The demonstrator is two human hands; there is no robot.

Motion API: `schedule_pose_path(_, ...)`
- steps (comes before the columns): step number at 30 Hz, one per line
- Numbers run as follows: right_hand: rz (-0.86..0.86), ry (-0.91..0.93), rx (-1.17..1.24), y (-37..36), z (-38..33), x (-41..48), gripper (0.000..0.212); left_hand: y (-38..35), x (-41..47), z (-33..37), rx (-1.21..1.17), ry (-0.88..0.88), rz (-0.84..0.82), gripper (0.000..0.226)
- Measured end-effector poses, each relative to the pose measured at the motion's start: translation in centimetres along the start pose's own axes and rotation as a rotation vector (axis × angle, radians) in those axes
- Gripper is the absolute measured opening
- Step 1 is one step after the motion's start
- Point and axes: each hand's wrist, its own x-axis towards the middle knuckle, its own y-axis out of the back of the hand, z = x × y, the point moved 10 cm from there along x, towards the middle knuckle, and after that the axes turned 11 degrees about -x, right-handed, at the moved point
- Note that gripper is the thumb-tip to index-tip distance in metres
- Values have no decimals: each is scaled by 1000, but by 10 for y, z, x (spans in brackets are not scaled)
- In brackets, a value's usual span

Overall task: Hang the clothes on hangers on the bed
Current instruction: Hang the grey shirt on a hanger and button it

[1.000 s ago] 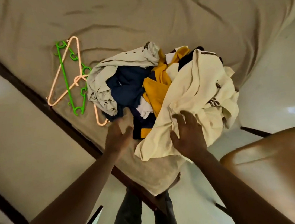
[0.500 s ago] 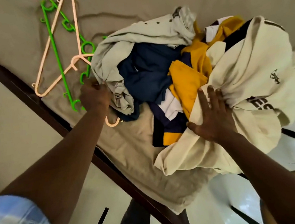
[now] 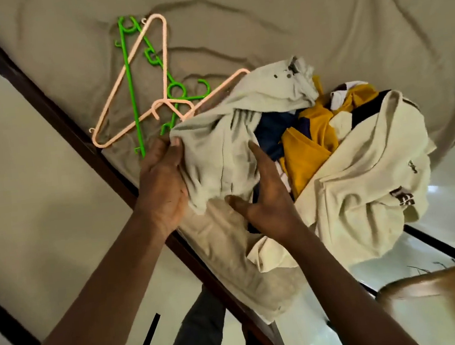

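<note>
A heap of clothes lies near the bed's corner: a pale grey-green garment (image 3: 224,133) at the left, a navy piece (image 3: 268,133), a mustard piece (image 3: 311,143) and a cream sweatshirt (image 3: 364,185) at the right. My left hand (image 3: 162,185) grips the left edge of the grey-green garment, its thumb on the cloth. My right hand (image 3: 266,199) lies on the same garment's right side, fingers spread and thumb hooked under its lower edge. Pink hangers (image 3: 163,66) and a green hanger (image 3: 129,81) lie crossed on the sheet just beyond my left hand.
The beige sheet (image 3: 316,20) covers the bed and hangs over the corner. A dark wooden bed frame (image 3: 51,107) runs diagonally under my left arm. My legs (image 3: 200,340) stand at the corner on a pale floor. A brown object (image 3: 448,303) sits at the lower right.
My left hand moved from the hangers' side onto the grey-green garment and took hold of it. My right hand left the cream sweatshirt and came left onto the same garment.
</note>
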Motion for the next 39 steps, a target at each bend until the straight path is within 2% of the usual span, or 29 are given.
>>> schedule_pose_path(5, 1, -105, 165, 13, -41, -8, 36, -25, -34, 32, -149, 132, -56, 28)
schedule_pose_path(7, 25, -123, 265, 31, -59, -15, 25, -28, -42, 48, -233, 132, -37, 32)
schedule_pose_path(10, 49, -205, 415, 59, -78, -32, 24, -26, -51, 72, -277, 81, -4, 35)
schedule_pose_path(11, 53, -236, 459, 69, -82, -39, 22, -27, -56, 79, -209, 61, -10, 30)
schedule_pose_path(14, 51, -284, 569, 95, -97, -59, 17, -40, -84, 89, 178, 2, -84, 43)
schedule_pose_path(19, -65, -184, 548, 132, -137, -98, 26, -103, -186, 112, 877, -507, -431, 76)
schedule_pose_path(21, -134, -116, 477, 144, -152, -116, 30, -125, -228, 106, 1009, -632, -542, 75)
schedule_pose_path(23, -151, -58, 401, 160, -167, -132, 33, -142, -260, 99, 1050, -681, -590, 72)
schedule_pose_path(27, -146, 8, 355, 188, -184, -167, 35, -155, -302, 105, 962, -840, -434, 50)
schedule_pose_path(29, -162, -12, 379, 196, -182, -182, 31, -149, -308, 114, 804, -819, -311, 34)
schedule_pose_path(31, -150, -22, 401, 207, -175, -196, 29, -139, -311, 124, 719, -768, -189, 30)
schedule_pose_path(33, -110, 16, 348, 220, -169, -203, 27, -136, -313, 133, 658, -724, -141, 30)
schedule_pose_path(36, -10, 97, 194, 244, -161, -213, 22, -134, -322, 148, 328, -613, -87, 24)
schedule_pose_path(39, -50, 156, 64, 245, -155, -224, 87, -141, -326, 152, 170, -517, -27, 18)
